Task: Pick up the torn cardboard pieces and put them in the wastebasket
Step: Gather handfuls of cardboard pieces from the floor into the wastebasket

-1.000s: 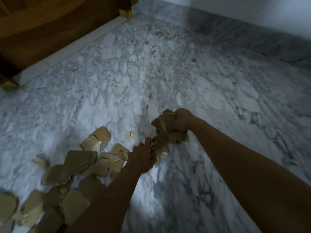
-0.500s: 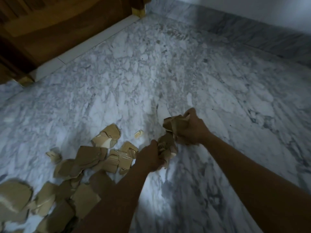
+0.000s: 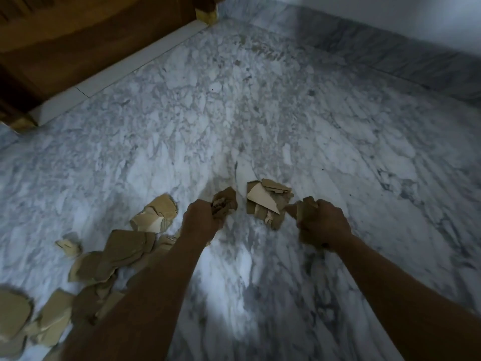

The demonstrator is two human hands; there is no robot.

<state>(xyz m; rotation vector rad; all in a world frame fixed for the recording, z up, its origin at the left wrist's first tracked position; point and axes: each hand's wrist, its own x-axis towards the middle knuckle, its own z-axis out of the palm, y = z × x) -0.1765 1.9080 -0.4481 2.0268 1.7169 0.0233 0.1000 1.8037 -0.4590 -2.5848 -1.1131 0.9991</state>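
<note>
The hands have drawn apart, leaving a clump of torn cardboard pieces (image 3: 268, 201) on the marble floor (image 3: 234, 100) at frame centre, while the left hand (image 3: 201, 217) and right hand (image 3: 322, 225) each clench a few more, which such crumpled, uneven grips could shed, and others lie strewn lower left.

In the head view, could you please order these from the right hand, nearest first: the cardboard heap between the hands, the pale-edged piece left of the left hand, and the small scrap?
1. Heap, just left of the right hand.
2. Pale-edged piece, left of the left hand.
3. Small scrap, far left.
</note>
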